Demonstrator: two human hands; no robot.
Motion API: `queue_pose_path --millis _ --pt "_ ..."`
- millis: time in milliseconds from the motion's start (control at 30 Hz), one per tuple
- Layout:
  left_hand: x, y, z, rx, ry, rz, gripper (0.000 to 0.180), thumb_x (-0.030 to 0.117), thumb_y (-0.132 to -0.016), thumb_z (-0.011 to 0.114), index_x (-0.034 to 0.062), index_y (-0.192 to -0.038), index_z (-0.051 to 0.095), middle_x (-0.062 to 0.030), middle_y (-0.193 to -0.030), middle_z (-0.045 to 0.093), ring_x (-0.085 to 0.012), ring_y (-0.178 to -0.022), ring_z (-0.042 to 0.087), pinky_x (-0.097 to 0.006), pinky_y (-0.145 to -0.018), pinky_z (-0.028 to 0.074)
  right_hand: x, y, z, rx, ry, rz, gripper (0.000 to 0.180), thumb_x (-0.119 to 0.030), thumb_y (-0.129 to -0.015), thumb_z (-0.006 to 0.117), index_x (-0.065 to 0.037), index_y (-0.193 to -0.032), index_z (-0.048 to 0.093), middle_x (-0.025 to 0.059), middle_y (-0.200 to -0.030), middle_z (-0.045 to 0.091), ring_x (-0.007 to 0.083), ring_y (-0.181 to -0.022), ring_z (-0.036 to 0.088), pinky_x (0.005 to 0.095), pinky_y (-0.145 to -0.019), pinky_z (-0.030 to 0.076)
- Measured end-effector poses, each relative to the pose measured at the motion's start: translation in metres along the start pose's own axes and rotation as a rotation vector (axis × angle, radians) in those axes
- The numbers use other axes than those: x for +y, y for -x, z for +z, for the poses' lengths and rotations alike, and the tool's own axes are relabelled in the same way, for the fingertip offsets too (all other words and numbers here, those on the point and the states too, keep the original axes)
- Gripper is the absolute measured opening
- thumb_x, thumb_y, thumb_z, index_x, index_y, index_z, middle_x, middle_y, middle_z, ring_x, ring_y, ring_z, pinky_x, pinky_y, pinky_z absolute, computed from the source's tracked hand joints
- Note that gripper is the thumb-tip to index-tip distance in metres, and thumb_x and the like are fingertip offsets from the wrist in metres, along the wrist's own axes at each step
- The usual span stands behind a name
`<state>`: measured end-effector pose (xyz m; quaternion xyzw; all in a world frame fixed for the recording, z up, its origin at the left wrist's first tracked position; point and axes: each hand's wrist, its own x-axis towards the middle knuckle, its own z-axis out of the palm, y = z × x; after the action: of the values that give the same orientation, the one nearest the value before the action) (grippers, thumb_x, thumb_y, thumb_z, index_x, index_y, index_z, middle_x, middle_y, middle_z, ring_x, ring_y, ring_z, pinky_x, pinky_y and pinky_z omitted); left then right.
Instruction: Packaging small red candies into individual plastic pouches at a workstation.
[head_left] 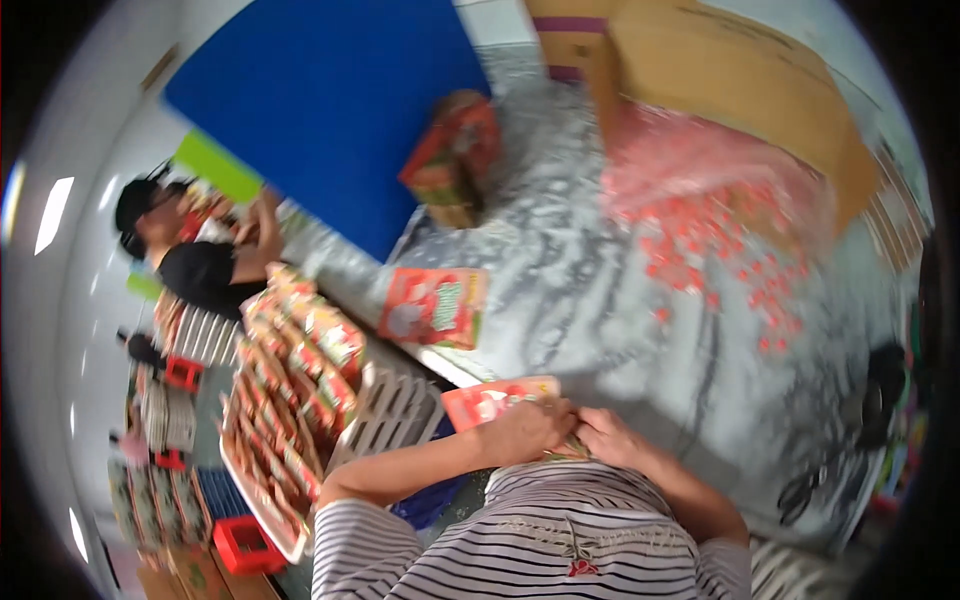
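Note:
Close to my body I hold a red and orange flat packet [492, 401] at the table's near edge. My left hand [528, 430] is closed over its near side. My right hand [607, 437] is pinched at the packet's right end, close to the left fingertips; some of its fingers are hidden. Another red packet [436, 306] with a green and white print lies flat on the table, ahead and to the left of my hands.
A white crate [390, 410] full of upright packets stands at my left. Small red pieces [690, 255] spill from a pink plastic bag [700, 160] in a cardboard box [740, 60]. Scissors [800, 492] lie at right. Beyond a blue panel [320, 90], a person [205, 270] works.

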<state>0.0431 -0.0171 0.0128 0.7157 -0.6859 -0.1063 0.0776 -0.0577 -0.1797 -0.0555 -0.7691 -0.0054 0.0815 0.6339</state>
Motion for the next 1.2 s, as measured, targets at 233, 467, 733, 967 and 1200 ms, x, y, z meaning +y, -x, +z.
queue_pose_path --millis 233,467,733,967,1200 --pt "0.008 -0.015 -0.042 -0.094 -0.089 0.193 0.022 0.008 -0.079 0.056 -0.0042 -0.098 0.055 -0.013 -0.088 0.056 -0.0268 -0.075 0.061 -0.036 -0.063 0.051 0.008 0.005 -0.017 -0.074 0.074 -0.319 0.032 -0.017 -0.093 0.046 -0.005 -0.122 0.055 0.0189 -0.125 0.051 0.0315 -0.118 0.049 0.0362 -0.098 0.041" --pt "0.032 -0.033 -0.05 -0.163 0.08 0.184 0.029 0.005 -0.075 0.056 -0.0024 -0.104 0.055 -0.0129 -0.09 0.055 -0.0262 -0.077 0.061 -0.036 -0.06 0.049 -0.013 0.003 -0.041 -0.16 -0.052 -0.045 0.038 -0.026 -0.094 0.047 0.002 -0.116 0.057 0.0125 -0.114 0.056 0.019 -0.102 0.054 0.0307 -0.09 0.042" --pt "0.021 -0.053 -0.033 0.19 0.222 -0.16 0.021 -0.003 -0.075 0.061 0.0041 -0.094 0.06 -0.0132 -0.078 0.063 -0.0308 -0.063 0.062 -0.039 -0.059 0.05 0.018 0.04 -0.096 0.518 -0.355 -0.009 0.027 -0.021 -0.09 0.061 0.0 -0.108 0.061 0.0132 -0.095 0.066 0.0224 -0.094 0.065 0.0343 -0.083 0.051" --pt "0.02 -0.047 -0.026 0.3 0.293 -0.301 0.017 -0.005 -0.076 0.058 0.0019 -0.091 0.059 -0.0123 -0.078 0.063 -0.0247 -0.056 0.06 -0.033 -0.052 0.047 0.052 0.083 -0.219 1.103 0.941 0.131 0.051 -0.031 -0.081 0.071 -0.008 -0.123 0.054 0.0199 -0.141 0.037 0.0424 -0.132 0.029 0.0501 -0.11 0.026" --pt "0.025 -0.047 -0.024 0.281 0.279 -0.327 0.016 -0.005 -0.077 0.058 0.0018 -0.092 0.059 -0.0127 -0.081 0.064 -0.0286 -0.06 0.061 -0.035 -0.056 0.048 0.087 0.083 -0.217 1.113 1.048 0.2 0.041 -0.027 -0.082 0.069 -0.007 -0.116 0.057 0.0193 -0.133 0.041 0.0438 -0.127 0.033 0.0495 -0.105 0.032"
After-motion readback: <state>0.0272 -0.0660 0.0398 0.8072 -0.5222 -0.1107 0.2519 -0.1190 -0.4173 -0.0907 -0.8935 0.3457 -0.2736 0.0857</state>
